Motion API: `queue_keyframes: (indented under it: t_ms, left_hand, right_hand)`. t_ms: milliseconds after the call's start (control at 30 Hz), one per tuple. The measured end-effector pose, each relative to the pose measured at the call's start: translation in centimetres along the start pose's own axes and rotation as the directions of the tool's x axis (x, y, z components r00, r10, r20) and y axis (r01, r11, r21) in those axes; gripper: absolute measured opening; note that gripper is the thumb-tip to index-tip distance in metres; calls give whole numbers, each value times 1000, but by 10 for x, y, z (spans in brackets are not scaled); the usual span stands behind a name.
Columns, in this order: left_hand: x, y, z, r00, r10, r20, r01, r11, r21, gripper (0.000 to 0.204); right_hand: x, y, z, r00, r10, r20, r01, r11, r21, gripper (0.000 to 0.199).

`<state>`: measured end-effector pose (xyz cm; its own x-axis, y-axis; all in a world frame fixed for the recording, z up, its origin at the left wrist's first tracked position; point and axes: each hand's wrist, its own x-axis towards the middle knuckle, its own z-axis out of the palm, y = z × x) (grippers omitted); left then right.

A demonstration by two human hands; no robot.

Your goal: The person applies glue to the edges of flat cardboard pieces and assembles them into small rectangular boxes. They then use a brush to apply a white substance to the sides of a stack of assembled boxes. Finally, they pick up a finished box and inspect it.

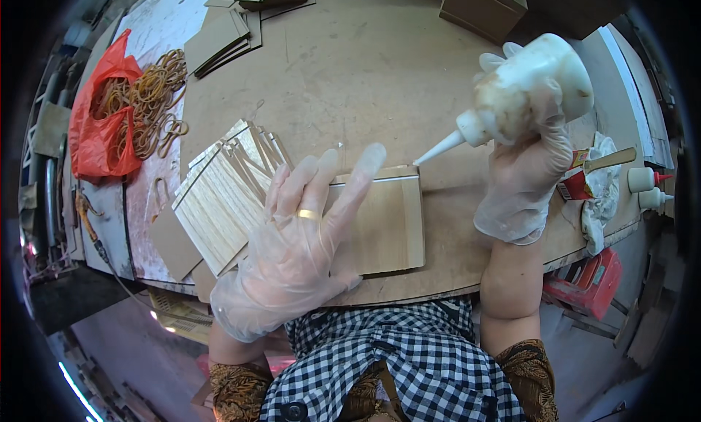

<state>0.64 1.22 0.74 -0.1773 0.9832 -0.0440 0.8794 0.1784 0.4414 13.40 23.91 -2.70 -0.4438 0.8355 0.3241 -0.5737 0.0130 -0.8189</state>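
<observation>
My right hand (527,163), in a clear glove, is closed around a white squeeze bottle (522,93) with brownish smears. The bottle is tilted, its pointed nozzle meeting the far right corner of a pale wooden panel (383,228). A thin white line runs near the panel's far edge. My left hand (299,239), also gloved and with a ring, lies across the panel's left part with fingers stretched and spread. Under and beside its fingers, a fanned stack of thin wooden panels (223,203) sits to the left. The hand hides where stack and panel meet.
Rubber bands (157,93) spill from a red plastic bag (106,119) at the left. Brown boards (219,41) are piled at the far left, and a cardboard box (483,12) stands far right. Near the right edge are a cloth (599,203) and small white bottles (642,179).
</observation>
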Motion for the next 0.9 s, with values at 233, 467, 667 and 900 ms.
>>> queue_keyframes:
  t_ms: [233, 467, 667, 900]
  left_hand:
    - [-15, 9, 0, 993, 29, -114, -17, 994, 108, 113]
    - [-50, -15, -14, 938, -60, -340, 97, 991, 94, 113]
    - [-92, -61, -43, 925, -228, -302, 298, 932, 208, 121]
    - [-54, -16, -11, 947, -185, -262, 207, 976, 60, 125]
  right_hand:
    - [5, 8, -1, 976, -50, -212, 75, 991, 112, 62]
    - [0, 13, 7, 992, -4, -126, 17, 994, 108, 68]
    - [-21, 20, 31, 978, 160, 132, -168, 984, 53, 75]
    - [-46, 24, 60, 961, 165, 223, -158, 986, -49, 83]
